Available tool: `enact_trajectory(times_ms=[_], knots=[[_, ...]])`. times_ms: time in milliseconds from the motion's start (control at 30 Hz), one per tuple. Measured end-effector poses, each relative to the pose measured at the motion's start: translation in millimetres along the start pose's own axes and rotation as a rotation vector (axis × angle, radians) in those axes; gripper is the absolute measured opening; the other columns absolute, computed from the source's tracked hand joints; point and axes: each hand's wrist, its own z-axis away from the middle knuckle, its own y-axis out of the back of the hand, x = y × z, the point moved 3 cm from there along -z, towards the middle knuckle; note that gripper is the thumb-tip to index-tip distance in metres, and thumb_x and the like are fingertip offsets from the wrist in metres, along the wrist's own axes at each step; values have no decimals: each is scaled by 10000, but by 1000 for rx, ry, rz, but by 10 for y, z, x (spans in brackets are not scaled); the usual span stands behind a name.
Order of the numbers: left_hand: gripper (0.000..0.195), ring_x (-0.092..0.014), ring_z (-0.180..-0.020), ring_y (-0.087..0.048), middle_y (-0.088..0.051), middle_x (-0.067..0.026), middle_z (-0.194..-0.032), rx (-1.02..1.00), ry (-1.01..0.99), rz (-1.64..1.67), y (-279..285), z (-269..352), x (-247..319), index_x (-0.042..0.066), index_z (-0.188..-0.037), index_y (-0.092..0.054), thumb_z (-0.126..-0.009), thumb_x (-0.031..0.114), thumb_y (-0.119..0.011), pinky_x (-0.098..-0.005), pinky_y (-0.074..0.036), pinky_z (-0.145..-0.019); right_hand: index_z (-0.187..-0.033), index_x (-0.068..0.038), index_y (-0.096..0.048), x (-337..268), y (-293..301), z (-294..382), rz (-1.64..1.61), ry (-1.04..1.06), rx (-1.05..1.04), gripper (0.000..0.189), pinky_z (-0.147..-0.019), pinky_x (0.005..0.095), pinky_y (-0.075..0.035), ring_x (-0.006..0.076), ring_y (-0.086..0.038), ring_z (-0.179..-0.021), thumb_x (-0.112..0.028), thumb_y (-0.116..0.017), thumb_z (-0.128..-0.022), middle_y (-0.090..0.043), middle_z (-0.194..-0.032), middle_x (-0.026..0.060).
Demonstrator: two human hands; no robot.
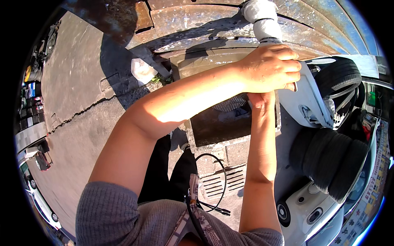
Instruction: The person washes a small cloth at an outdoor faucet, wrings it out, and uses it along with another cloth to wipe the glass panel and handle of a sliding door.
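Note:
My left hand [271, 69] is raised with its fingers curled, right under a pipe wrapped in white plastic [267, 29]. It covers the lower end of that pipe, and what lies under the palm is hidden. Small drops, apparently water, show on the skin near the wrist. My right hand [260, 97] comes up from below behind the left one; only its heel and wrist show, its fingers are hidden. Below both hands is a trough-like basin [221, 130] with a dark inside and a pale rim. A ribbed, striped surface [231, 104] shows in it, partly behind my forearm.
Rusty metal panelling [197, 18] stands ahead. To the right are a white car bumper [303, 95], a loose tyre [341, 73], a row of stacked tyres [326, 160] and a white vehicle [307, 209]. A white plastic bag [142, 71] lies left. A drain grate [224, 181] is underfoot.

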Motion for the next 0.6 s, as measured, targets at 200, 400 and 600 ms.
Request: enact_trajectory(times_ms=[200,400,600], knots=[[238,-169,-1063,-541,-618,42,-992,-12,41,-42,-43,-14,22,156,-836,-631,-735,370,-641,-340,-438,-966,-1276,-59,-438,-9,-86,-4,-1,-25,-30,394,-940,314,-431,171,-459,-1160,-246,-495,-934,-474,-1264,78],[251,-159,-1065,-533,-612,47,-1001,-43,63,-68,-20,-18,55,155,-851,-623,-732,375,-639,-344,-420,-976,-1237,-40,-467,10,-82,-26,9,-30,-25,384,-926,313,-438,174,-488,-1120,-229,-540,-910,-506,-1214,83],[250,-160,-1082,-520,-604,48,-1026,-60,91,-90,-22,-27,80,160,-866,-621,-737,374,-636,-339,-412,-983,-1199,-21,-496,12,-54,-46,54,-23,3,376,-911,312,-444,177,-517,-1081,-211,-585,-887,-539,-1165,89]])
